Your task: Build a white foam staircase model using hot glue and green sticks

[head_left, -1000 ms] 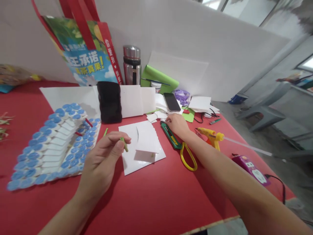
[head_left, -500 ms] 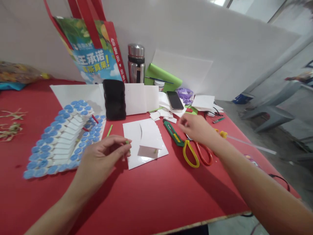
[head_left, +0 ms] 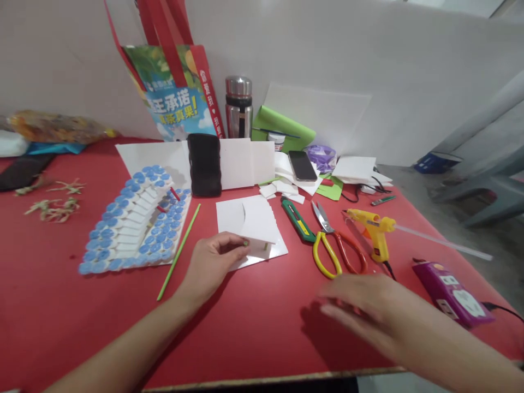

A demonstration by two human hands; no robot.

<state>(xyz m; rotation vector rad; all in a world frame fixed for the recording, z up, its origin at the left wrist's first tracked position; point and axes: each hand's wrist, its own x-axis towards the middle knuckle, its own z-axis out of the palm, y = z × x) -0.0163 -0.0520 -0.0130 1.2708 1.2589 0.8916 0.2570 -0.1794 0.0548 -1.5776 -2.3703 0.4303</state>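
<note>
The left hand (head_left: 219,259) has moved in to the white card model (head_left: 254,225), pinching a short green piece (head_left: 245,243) at the near edge of its raised panel, near a small post (head_left: 266,246) beneath. The right hand (head_left: 368,311), blurred, has drawn back nearer the table edge, fingers loosely parted and seemingly holding nothing, leaving the scissors (head_left: 326,226) uncovered; placing the piece seems to rest with the left hand alone.

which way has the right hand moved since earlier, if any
Yes: the right hand has moved toward the table's near edge, from beside the green cutter to past the scissors.
</note>
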